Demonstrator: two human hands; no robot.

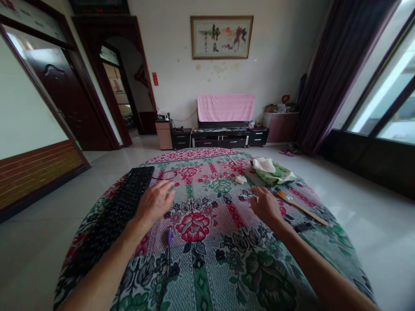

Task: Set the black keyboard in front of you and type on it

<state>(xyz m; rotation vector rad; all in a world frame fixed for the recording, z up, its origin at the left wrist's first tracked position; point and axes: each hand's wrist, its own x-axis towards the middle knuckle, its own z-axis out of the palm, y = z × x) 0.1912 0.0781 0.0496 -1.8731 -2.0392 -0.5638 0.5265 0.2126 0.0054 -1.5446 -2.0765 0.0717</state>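
Note:
My left hand [154,203] rests palm down on the flowered tablecloth [207,255], fingers loosely spread, just right of a black keyboard [119,211] that lies along the table's left side. The keyboard's cable loops behind that hand, and its purple plug [169,236] lies near my left wrist. My right hand [266,205] also lies flat on the cloth with fingers apart, holding nothing. A brush with a wooden handle [301,208] lies just to its right. A green tissue pack [274,171] with white tissue on top sits beyond it, and a small crumpled tissue [240,179] lies nearby.
The round table stands on a pale tiled floor. A low black TV cabinet [220,137] with a pink cloth over it stands at the far wall under a framed picture. Dark doors are at the left, a dark curtain and large windows at the right.

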